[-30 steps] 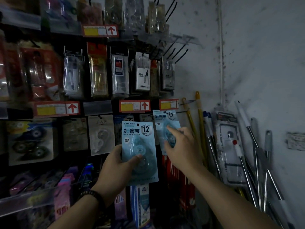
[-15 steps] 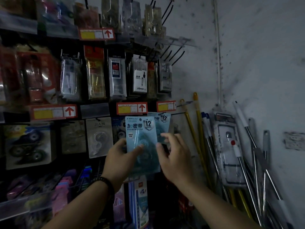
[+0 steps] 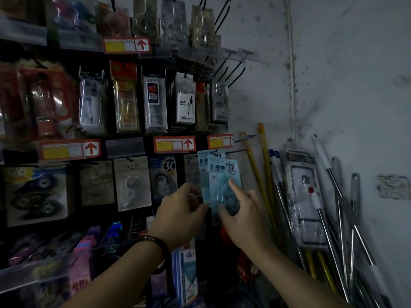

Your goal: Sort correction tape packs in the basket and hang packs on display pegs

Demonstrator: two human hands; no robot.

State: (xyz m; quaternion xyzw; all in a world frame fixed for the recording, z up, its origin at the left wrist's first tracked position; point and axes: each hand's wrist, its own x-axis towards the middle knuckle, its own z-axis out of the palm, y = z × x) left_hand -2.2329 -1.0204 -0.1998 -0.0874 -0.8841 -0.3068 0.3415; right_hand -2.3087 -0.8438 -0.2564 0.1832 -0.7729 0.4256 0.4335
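Note:
Two light blue correction tape packs overlap at the right end of the display rack. The rear pack (image 3: 205,165) hangs below a black peg (image 3: 236,150). The front pack (image 3: 223,177) sits slightly lower and to the right, tilted against it. My left hand (image 3: 178,216) pinches the packs' lower left edge. On the front pack, my right hand (image 3: 243,215) grips the lower part, index finger pressed on the face and thumb beneath. The basket is not in view.
Other blister packs (image 3: 131,183) hang in rows to the left under red price labels (image 3: 174,144). Yellow and metal poles (image 3: 264,174) and a packed tool (image 3: 304,196) lean in the wall corner at right. A clear-fronted shelf (image 3: 33,272) juts out lower left.
The front pack has moved up and to the right, from in front of me to over the hanging pack. My right hand left the hanging pack and took hold of the front one.

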